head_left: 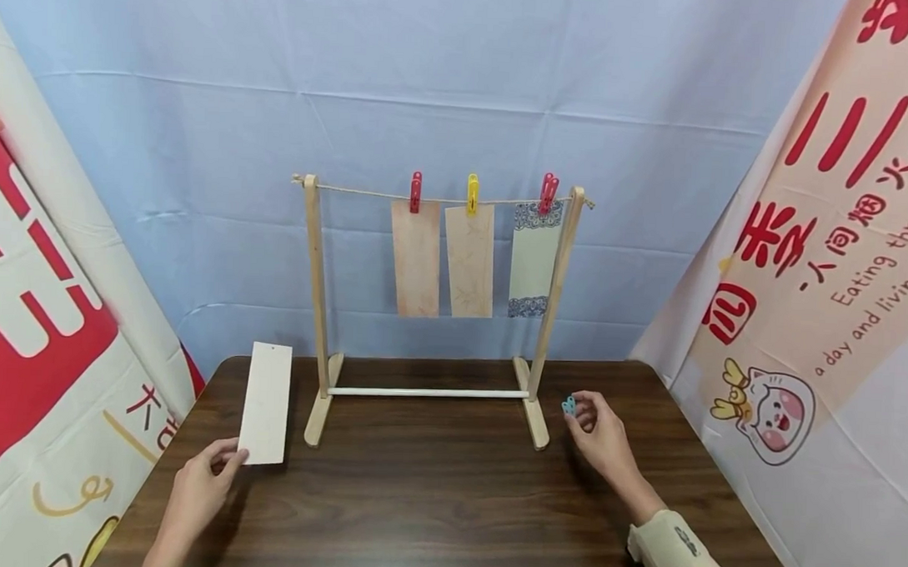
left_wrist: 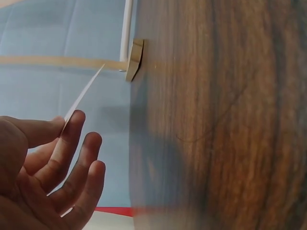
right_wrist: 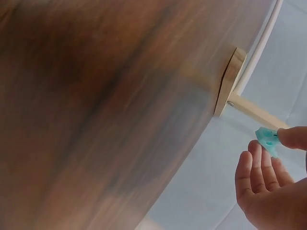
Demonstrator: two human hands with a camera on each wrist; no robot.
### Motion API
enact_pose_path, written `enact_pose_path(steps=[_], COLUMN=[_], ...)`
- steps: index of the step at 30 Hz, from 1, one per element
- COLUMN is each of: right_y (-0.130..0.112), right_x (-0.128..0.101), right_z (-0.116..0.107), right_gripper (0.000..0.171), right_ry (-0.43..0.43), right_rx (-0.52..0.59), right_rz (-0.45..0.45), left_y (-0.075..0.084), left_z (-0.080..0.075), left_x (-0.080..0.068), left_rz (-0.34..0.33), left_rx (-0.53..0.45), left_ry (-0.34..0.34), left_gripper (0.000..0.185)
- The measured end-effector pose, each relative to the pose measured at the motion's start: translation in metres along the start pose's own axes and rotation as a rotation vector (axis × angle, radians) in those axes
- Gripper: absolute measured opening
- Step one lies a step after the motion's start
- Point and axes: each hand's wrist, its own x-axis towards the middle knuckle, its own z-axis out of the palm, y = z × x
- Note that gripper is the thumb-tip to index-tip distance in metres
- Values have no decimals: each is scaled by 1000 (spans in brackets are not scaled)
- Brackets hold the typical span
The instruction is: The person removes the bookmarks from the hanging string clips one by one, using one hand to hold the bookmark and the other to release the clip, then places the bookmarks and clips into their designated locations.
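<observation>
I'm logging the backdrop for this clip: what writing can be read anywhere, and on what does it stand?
"Eating three" and "a day and living", both cut off at the frame edge: right banner, beside large red Chinese characters including "三".
Left banner: only partial red and yellow strokes, not readable.
Hanging cards and the blank card that the left hand holds: no text visible.
Sleeve mark: too small to read.

Three cards hang on the string: card one, card two, card three. Fourth card held. Three pegs clipped: red, yellow, pink-red. One blue peg. One rack. Two hands.
</observation>
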Motion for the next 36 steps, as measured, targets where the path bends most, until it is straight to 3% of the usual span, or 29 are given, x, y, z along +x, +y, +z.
enact_pose_path(steps=[14,22,36], right_y=[14,16,21], right_x=[3,7,14], right_z=[-1,2,5], right_gripper=[33,34,36], right_ry=[-142,-179,-234], right_rx=[-98,-128,-178], right_rz=[125,118,140], left_y=[-9,-10,-15], left_z=[3,4,9], left_x=[7,11,23], left_rz=[34,13,12], left_rx=[46,46,84], left_ry=[-65,-113,-129], left_gripper=[35,37,39])
